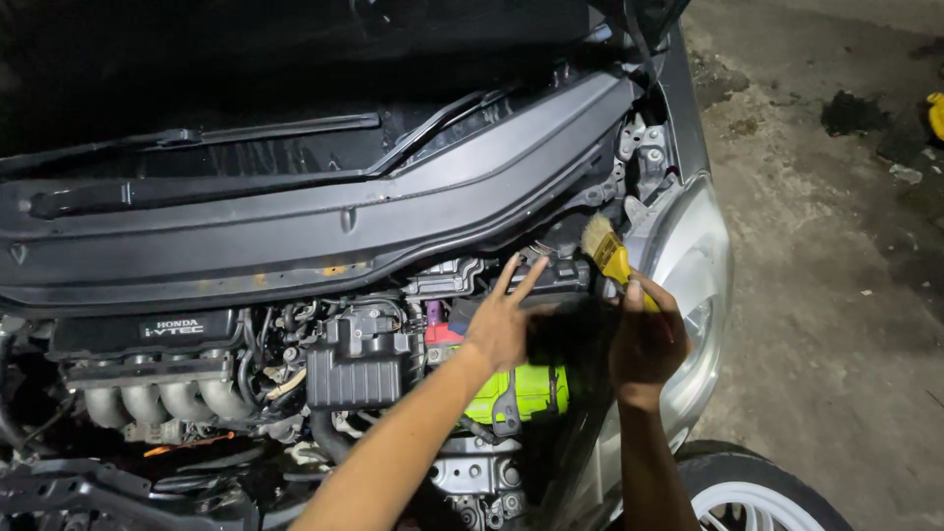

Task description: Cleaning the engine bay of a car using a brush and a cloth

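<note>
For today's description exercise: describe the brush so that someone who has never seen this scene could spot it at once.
Start at the open engine bay and go to its corner beside the headlight. There the right hand holds a small paintbrush; its yellow handle and pale bristles stand out against the dark parts around it.

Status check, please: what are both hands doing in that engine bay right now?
Right hand grips yellow-handled paintbrush, bristles up by the headlight. Left hand open, fingers spread over black fuse box. Green-wrapped battery below.
</note>
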